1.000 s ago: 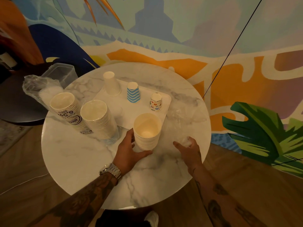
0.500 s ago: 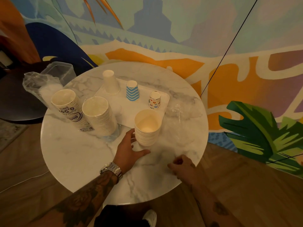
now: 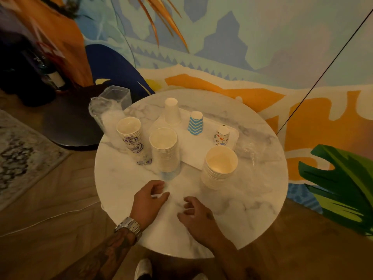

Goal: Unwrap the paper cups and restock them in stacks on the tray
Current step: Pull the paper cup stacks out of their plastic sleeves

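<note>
Marble tabletop [image 3: 121, 188] beneath left hand [image 3: 150, 201] and right hand [image 3: 198, 216], each grip loosely curled, apparently empty

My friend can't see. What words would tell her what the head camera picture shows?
The left hand and right hand, both empty, hover over a round marble table. Beyond them stand three stacks of paper cups near a white tray holding three upside-down cups.

White tray [image 3: 191, 153] lies on the table's [image 3: 232, 215] far half, carrying three inverted cups: white cup [image 3: 172, 111], blue-chevron cup [image 3: 195, 123], patterned cup [image 3: 222, 136]. Unwrapped stack [image 3: 219, 170] stands mouth-up at its near right corner. Printed wrapped stack [image 3: 132, 138] and plain wrapped stack [image 3: 165, 152] stand left of it.
</note>
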A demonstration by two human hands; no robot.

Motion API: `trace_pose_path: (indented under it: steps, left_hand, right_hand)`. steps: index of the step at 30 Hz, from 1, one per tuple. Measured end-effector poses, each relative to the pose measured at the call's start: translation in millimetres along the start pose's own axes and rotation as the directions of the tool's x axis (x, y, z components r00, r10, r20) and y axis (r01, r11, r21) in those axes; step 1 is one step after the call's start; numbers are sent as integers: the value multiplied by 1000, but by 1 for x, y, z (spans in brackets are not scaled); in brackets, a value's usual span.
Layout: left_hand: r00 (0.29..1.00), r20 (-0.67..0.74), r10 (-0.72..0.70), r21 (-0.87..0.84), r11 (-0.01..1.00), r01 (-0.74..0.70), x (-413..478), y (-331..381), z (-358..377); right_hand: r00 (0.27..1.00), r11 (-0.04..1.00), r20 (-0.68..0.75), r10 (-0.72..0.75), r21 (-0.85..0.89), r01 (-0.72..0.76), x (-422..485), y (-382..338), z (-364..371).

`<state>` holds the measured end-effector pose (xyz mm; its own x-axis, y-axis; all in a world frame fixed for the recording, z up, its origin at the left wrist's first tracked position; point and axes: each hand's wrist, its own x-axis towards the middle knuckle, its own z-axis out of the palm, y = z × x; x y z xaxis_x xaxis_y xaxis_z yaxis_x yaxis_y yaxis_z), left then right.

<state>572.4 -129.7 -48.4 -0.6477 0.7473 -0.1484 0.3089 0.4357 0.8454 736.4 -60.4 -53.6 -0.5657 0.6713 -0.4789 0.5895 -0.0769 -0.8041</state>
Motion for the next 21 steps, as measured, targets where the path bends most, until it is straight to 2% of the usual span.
trace_pose_path:
  steps: [4, 6, 11, 16, 21]
  left_hand:
    - [997, -75, 25, -92, 995, -32, 13, 6, -32]
    - [998, -46, 47, -149, 987, -54, 22, 9, -48]
    - [991, 66, 120, -254, 962, -100, 40, 32, -59]
    - [972, 151, 180, -273, 953, -135, 56, 48, -66]
    - [958, 198, 207, -267, 952, -150, 65, 52, -72]
  right_hand:
    - [999, 1000, -31, -29, -11, 28, 18, -29, 27]
    - [994, 999, -100, -37, 9, 38, 33, -45, 37]
    - [939, 980, -314, -139, 95, 177, 62, -74, 32]
    - [916, 947, -343, -207, 166, 276, 81, -91, 25]
    - [893, 945, -390, -225, 136, 298, 80, -99, 29]
